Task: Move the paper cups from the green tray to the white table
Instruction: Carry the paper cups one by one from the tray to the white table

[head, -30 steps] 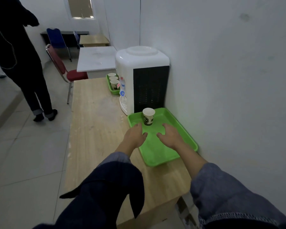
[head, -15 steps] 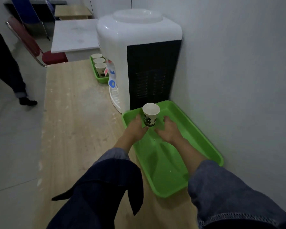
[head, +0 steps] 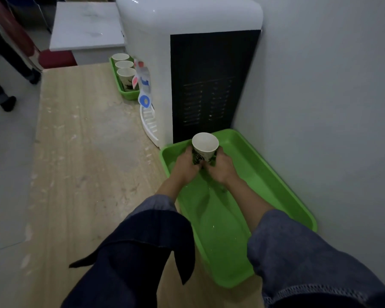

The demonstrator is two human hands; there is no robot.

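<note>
A white paper cup (head: 204, 146) with a dark green print stands upright at the far end of the large green tray (head: 282, 196). My left hand (head: 185, 165) wraps its left side and my right hand (head: 221, 166) wraps its right side, so both hold it low on the body. The cup's base is hidden by my fingers. The tray lies on the wooden counter against the wall. The white table (head: 87, 25) stands beyond the counter's far end.
A white water dispenser (head: 187, 52) stands right behind the tray. On its far side, a smaller green tray (head: 120, 87) carries three paper cups (head: 124, 72). A red chair (head: 56, 58) and a person's legs (head: 0, 85) are on the floor at left.
Both hands moved forward over the tray and closed around the cup. The camera came closer and tilted down.
</note>
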